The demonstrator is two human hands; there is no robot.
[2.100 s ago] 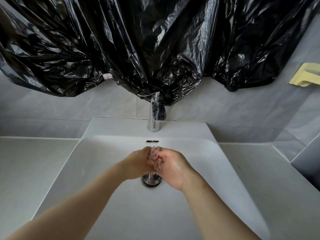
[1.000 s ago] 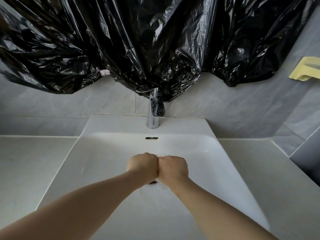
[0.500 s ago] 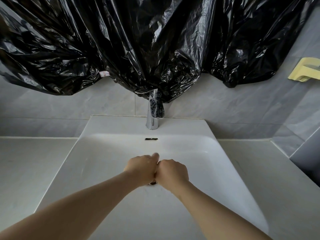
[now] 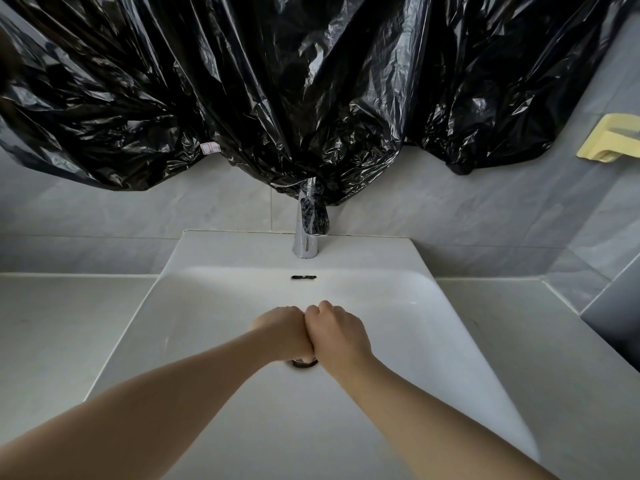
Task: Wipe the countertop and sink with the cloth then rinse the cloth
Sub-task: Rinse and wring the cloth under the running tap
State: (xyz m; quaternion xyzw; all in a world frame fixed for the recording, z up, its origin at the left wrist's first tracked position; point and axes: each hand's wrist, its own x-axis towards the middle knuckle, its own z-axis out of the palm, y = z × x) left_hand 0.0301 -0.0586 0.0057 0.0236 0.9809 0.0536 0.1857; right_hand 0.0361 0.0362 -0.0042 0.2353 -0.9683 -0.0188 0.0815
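Over the white sink [image 4: 207, 323], my left hand [image 4: 284, 332] and my right hand [image 4: 337, 336] are balled into fists, knuckles up and pressed side by side. They sit just above the drain [image 4: 304, 364], which shows only as a dark arc beneath them. The cloth is hidden inside the two fists. The chrome faucet [image 4: 306, 237] stands behind the basin, and I see no water running from it. The pale countertop [image 4: 62, 323] runs left and right of the sink.
A crinkled black plastic sheet [image 4: 277, 81] hangs across the wall and drapes over the top of the faucet. A yellow holder [image 4: 613, 143] is fixed to the tiled wall at the right. An overflow slot [image 4: 304, 277] sits below the faucet.
Two seconds ago the pinkish cloth showed between my hands above the drain. Since then both hands have turned knuckles-up into tight fists that hide it, and they have twisted slightly against each other.
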